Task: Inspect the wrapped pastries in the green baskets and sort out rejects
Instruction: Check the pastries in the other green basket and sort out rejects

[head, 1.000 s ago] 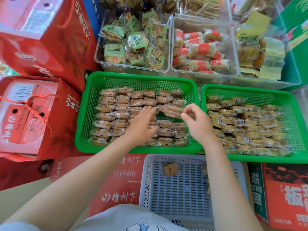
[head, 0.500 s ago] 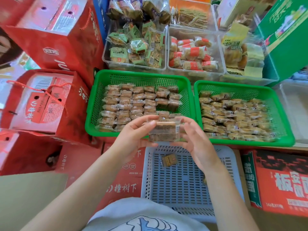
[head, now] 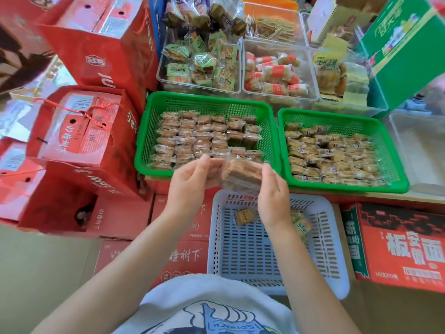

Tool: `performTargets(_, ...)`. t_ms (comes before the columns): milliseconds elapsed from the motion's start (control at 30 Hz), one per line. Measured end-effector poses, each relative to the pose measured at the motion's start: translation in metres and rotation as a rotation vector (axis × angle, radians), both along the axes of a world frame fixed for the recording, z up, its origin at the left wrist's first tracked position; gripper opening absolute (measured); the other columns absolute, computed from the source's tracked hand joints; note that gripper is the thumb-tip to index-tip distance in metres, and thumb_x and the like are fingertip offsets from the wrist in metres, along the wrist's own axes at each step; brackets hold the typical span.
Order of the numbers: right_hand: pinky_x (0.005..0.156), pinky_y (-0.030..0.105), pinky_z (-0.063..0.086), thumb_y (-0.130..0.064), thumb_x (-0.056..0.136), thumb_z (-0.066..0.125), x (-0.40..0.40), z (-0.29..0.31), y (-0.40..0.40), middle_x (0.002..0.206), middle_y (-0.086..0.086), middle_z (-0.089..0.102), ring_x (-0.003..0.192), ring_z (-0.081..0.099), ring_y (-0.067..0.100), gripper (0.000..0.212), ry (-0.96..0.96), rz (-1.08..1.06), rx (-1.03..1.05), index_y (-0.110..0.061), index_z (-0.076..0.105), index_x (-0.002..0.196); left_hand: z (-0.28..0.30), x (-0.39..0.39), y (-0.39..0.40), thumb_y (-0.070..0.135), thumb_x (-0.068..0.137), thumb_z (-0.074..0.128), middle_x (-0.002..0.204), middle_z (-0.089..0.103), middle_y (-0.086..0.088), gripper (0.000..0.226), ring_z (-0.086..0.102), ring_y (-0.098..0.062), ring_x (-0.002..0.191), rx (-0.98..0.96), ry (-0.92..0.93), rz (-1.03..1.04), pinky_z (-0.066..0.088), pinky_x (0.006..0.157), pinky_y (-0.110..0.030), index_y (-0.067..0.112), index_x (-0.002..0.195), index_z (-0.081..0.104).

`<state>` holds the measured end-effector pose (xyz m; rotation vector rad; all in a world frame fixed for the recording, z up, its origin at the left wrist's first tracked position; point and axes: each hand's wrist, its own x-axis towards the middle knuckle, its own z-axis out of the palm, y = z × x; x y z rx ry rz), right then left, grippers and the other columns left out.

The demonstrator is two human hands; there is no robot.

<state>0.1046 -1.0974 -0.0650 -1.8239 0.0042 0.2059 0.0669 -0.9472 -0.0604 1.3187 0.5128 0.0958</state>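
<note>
Wrapped pastry held up between both hands, above the near edge of the left green basket and over the far rim of the white basket. I read it as a brown, layered block in clear film; motion blur smears the wrapper edges, so I cannot tell whether it is one piece or two stacked. Left hand pinches the left end of the wrapper, thumb and fingertips curled on it. Right hand grips the right end, its fingers hiding that side of the block. Left green basket carries rows of like brown pastries, the near row partly covered by the hands. Right green basket is packed with paler wrapped pieces; labels too small to read. In the white basket lie a small gold-wrapped piece and, half hidden by the right wrist, another wrapped piece. Far side: clear bins of other packaged snacks, cut off at the top. Red cartons stacked left.
</note>
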Motion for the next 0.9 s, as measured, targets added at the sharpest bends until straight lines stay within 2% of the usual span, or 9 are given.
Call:
performTargets(100, 0.054, 0.033, 0.049, -0.028, 0.11, 0.029, -0.004, 0.011, -0.007, 0.07, 0.012, 0.067, 0.069, 0.065, 0.025, 0.053, 0.063, -0.053, 0.014, -0.004, 0.068, 0.084, 0.007, -0.003, 0.009, 0.025, 0.106, 0.046, 0.099, 0.077, -0.006, 0.029, 0.074, -0.023, 0.095, -0.048, -0.037, -0.085, 0.06, 0.073, -0.029, 0.013, 0.104, 0.072)
performTargets(200, 0.038, 0.022, 0.039, -0.036, 0.109, 0.029, -0.011, 0.022, -0.007, 0.061, 0.011, 0.063, 0.047, 0.059, 0.02, 0.055, 0.174, -0.078, 0.06, -0.006, 0.068, 0.084, 0.009, -0.007, 0.011, 0.021, 0.091, 0.068, 0.107, 0.075, -0.004, 0.03, 0.073, -0.019, 0.099, -0.004, -0.064, -0.294, 0.061, 0.077, -0.032, 0.029, 0.12, 0.064)
performTargets(267, 0.04, 0.019, 0.04, -0.05, 0.106, 0.03, -0.014, 0.025, -0.007, 0.061, 0.003, 0.065, 0.044, 0.056, 0.013, 0.056, 0.243, -0.056, 0.063, -0.015, 0.07, 0.09, 0.007, -0.008, 0.008, 0.021, 0.083, 0.074, 0.101, 0.075, -0.003, 0.045, 0.073, -0.022, 0.096, -0.04, -0.071, -0.315, 0.062, 0.079, -0.04, 0.032, 0.124, 0.061)
performTargets(367, 0.049, 0.022, 0.045, -0.068, 0.091, 0.048, -0.015, 0.022, -0.011, 0.089, 0.002, 0.07, 0.061, 0.061, 0.008, 0.059, 0.243, 0.076, 0.139, -0.02, 0.061, 0.123, 0.006, -0.008, 0.007, 0.012, 0.09, 0.07, 0.089, 0.074, -0.004, 0.044, 0.073, -0.023, 0.088, -0.136, -0.043, -0.212, 0.061, 0.072, -0.037, 0.033, 0.128, 0.059)
performTargets(433, 0.057, 0.019, 0.047, -0.053, 0.089, 0.066, -0.017, 0.02, -0.015, 0.101, 0.0, 0.065, 0.069, 0.061, 0.003, 0.055, 0.156, 0.143, 0.12, -0.025, 0.047, 0.132, 0.008, -0.009, 0.009, 0.011, 0.094, 0.066, 0.089, 0.074, -0.006, 0.042, 0.073, -0.022, 0.084, -0.222, -0.016, -0.15, 0.06, 0.067, -0.032, 0.03, 0.131, 0.057)
performTargets(567, 0.056, 0.02, 0.042, -0.027, 0.098, 0.061, -0.022, 0.021, -0.013, 0.08, -0.002, 0.056, 0.06, 0.052, 0.006, 0.018, -0.192, 0.16, -0.062, -0.019, 0.047, 0.106, 0.01, -0.008, 0.012, 0.019, 0.098, 0.061, 0.105, 0.074, -0.009, 0.03, 0.071, -0.021, 0.086, -0.397, 0.059, -0.152, 0.059, 0.064, -0.026, 0.014, 0.128, 0.06)
performTargets(667, 0.05, 0.026, 0.036, -0.025, 0.104, 0.048, -0.02, 0.016, -0.013, 0.067, 0.0, 0.046, 0.055, 0.042, 0.011, 0.024, -0.374, 0.15, -0.227, -0.008, 0.051, 0.089, 0.012, -0.006, 0.01, 0.036, 0.097, 0.058, 0.112, 0.071, -0.015, 0.038, 0.07, -0.02, 0.086, -0.441, 0.155, -0.246, 0.061, 0.07, -0.028, 0.013, 0.128, 0.061)
performTargets(833, 0.05, 0.024, 0.033, -0.026, 0.105, 0.045, -0.012, 0.011, -0.013, 0.063, -0.003, 0.045, 0.054, 0.04, 0.009, 0.034, -0.315, 0.079, -0.252, -0.008, 0.052, 0.078, 0.0, -0.003, 0.009, 0.041, 0.083, 0.068, 0.126, 0.068, -0.011, 0.063, 0.068, -0.022, 0.113, -0.261, 0.091, -0.307, 0.06, 0.085, -0.037, 0.023, 0.141, 0.05)
performTargets(900, 0.052, 0.024, 0.034, -0.029, 0.106, 0.044, -0.008, 0.009, -0.012, 0.063, -0.004, 0.045, 0.055, 0.039, 0.007, 0.035, -0.223, 0.06, -0.186, -0.012, 0.051, 0.076, -0.005, 0.0, 0.008, 0.037, 0.09, 0.068, 0.124, 0.069, -0.008, 0.055, 0.068, -0.02, 0.114, -0.165, 0.088, -0.291, 0.06, 0.083, -0.036, 0.025, 0.141, 0.052)
